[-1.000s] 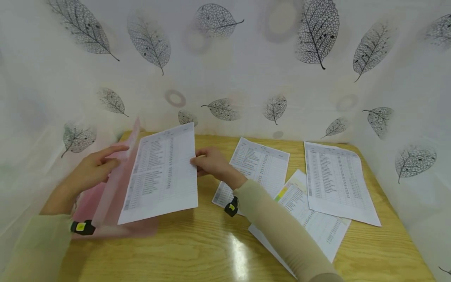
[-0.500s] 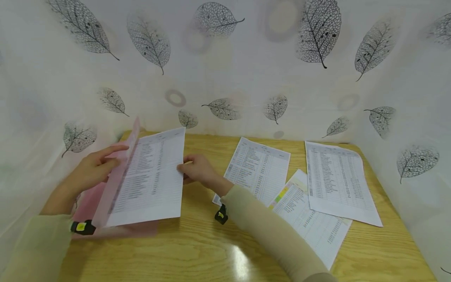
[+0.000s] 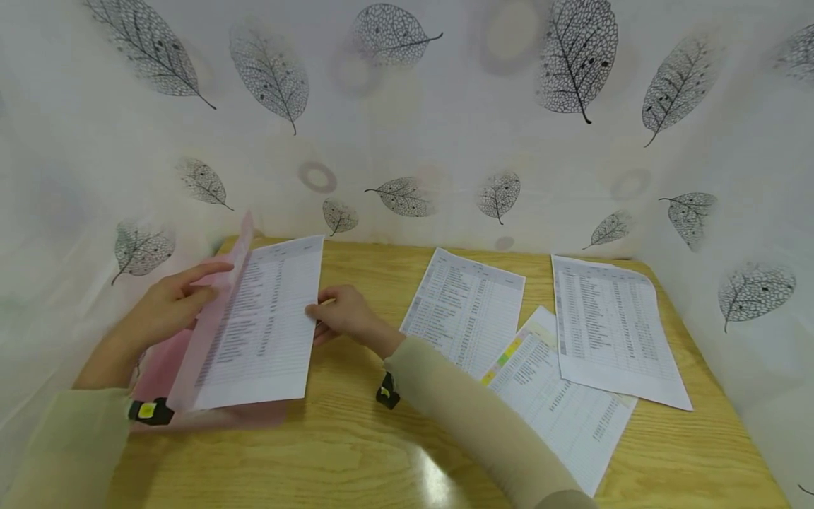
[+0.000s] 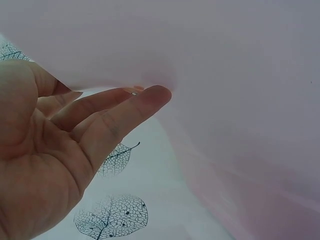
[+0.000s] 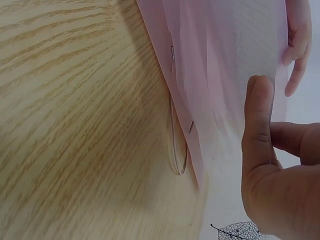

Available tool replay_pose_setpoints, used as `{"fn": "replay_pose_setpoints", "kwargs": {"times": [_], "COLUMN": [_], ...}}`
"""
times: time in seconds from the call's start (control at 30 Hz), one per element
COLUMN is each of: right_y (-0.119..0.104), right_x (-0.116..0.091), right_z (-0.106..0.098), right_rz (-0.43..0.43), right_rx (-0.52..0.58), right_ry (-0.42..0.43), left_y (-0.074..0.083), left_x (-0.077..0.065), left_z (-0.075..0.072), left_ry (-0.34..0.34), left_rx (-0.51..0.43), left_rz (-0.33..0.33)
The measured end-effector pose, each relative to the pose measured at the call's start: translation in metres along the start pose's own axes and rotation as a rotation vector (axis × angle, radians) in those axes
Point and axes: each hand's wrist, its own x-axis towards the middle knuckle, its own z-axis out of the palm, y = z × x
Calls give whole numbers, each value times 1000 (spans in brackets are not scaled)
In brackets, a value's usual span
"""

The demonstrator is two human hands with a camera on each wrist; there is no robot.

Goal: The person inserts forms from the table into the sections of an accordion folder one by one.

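Observation:
At the left of the table lies a pink translucent folder, its cover raised. My left hand holds that cover up at its edge; in the left wrist view the fingertips meet the thin pink sheet. A printed sheet of paper stands tilted inside the folder, its left edge behind the cover. My right hand pinches the sheet's right edge between thumb and fingers, and the right wrist view shows the thumb flat along the paper.
On the wooden table, to the right, lie a printed sheet, a sheet with a coloured strip and another printed sheet overlapping it. A thin cord loop hangs at the folder's edge. A leaf-patterned curtain encloses the table.
My right hand has moved left and slightly down, carrying the printed sheet further behind the pink cover. The left hand has stayed in place, holding the cover.

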Motion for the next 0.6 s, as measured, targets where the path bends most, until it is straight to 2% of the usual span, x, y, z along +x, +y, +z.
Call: {"fn": "replay_pose_setpoints", "kwargs": {"times": [0.6], "right_y": [1], "right_x": [16], "right_z": [32], "right_rz": [2], "right_rx": [64], "right_ry": [61], "left_y": [-1], "left_x": [0], "left_z": [0], "left_ry": [31], "left_rx": [-17], "left_rz": [26]}}
